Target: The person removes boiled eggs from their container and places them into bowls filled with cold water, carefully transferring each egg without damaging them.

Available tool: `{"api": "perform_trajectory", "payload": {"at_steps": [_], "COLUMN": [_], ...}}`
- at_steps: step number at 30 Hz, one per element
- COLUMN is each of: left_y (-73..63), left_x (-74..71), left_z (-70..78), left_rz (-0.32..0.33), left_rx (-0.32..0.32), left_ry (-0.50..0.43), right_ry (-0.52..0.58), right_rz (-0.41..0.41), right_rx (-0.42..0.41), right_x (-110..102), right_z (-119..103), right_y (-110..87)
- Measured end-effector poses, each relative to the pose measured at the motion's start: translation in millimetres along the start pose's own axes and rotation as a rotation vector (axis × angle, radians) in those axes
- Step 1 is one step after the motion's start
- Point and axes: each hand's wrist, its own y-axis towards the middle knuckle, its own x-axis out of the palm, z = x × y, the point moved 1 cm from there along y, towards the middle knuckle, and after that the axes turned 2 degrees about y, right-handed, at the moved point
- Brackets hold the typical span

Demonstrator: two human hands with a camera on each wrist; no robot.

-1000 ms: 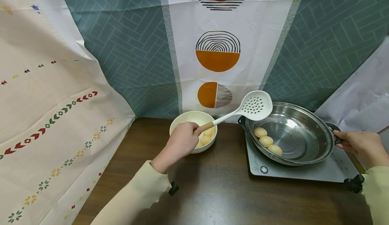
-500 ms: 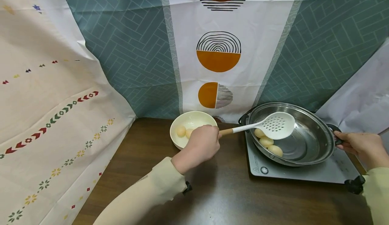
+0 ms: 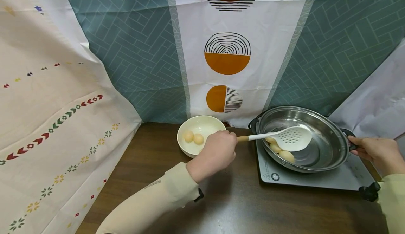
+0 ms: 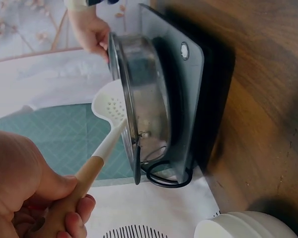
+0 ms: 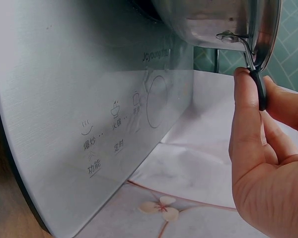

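left hand [image 3: 218, 149]: gripping white perforated turner [image 3: 295, 139] by wooden handle [image 4: 89, 174] | right hand [image 3: 379, 153]: pinching black handle [image 5: 261, 93] of round steel pan [image 3: 330, 139] | pale-yellow balls [image 3: 286, 156] inside

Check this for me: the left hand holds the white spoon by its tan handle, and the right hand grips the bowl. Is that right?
Not quite: the right hand grips the black handle of the metal pan, not the bowl, as the right wrist view shows. The left hand does hold the white spoon by its tan handle.
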Motion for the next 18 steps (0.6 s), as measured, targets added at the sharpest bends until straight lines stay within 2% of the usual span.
{"api": "perform_trajectory", "payload": {"at_steps": [4,8,18], "left_y": [0.1,0.2,0.1], "left_x": [0.4,0.8,4.5], "left_z": [1.7,2.4,1.7], "left_rz": [0.030,0.035,0.009], "left_rx": [0.021,0.030,0.034], "left_ry": [0.037,0.056,0.048], "right_ry": [-0.089,-0.141,-0.136], "right_rz": [0.055,0.070,0.066], "right_rx": [0.007,-0.001,-0.010], "right_x": [1.1,2.1,2.6], "right_z": [2.6,3.5,0.4], "right_y": [4.6,4.2,-1.1]}}
